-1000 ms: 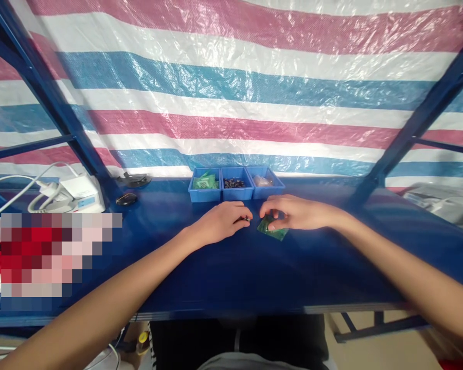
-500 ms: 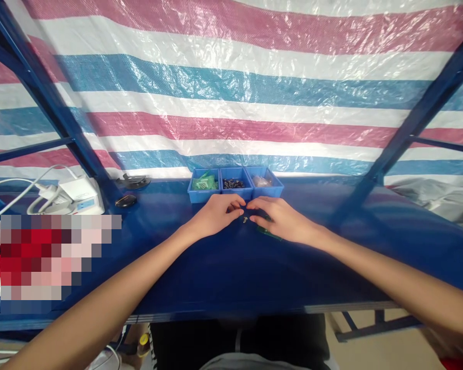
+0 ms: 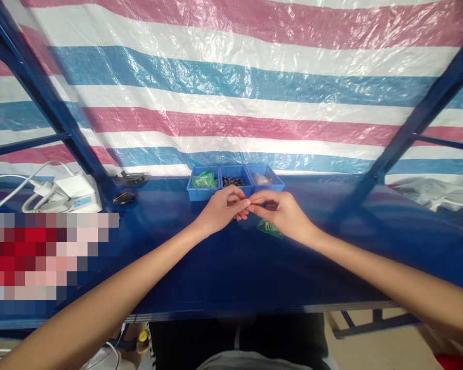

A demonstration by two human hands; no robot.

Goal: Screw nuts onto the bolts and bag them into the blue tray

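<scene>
Just in front of the blue bins, my left hand (image 3: 229,207) and my right hand (image 3: 280,209) meet at the fingertips. Both are closed in a pinch, and whatever lies between the fingers is too small to name. Under my right hand a green plastic bag (image 3: 270,227) with small pale pieces inside rests on the blue table (image 3: 231,272). The left bin (image 3: 203,194) holds green bags, the middle bin (image 3: 237,171) small dark parts, and the right bin (image 3: 272,172) a clear bag of pieces.
At the left stand a white power strip with plugs and cables (image 3: 77,192), a black computer mouse (image 3: 124,198) and a flat black object (image 3: 134,178). Blue metal posts (image 3: 48,103) frame both sides. A striped plastic sheet (image 3: 231,92) hangs behind the table.
My hands have come together and their fingertips now touch. The small metal piece that lay between them on the table no longer shows there. More of the green bag shows.
</scene>
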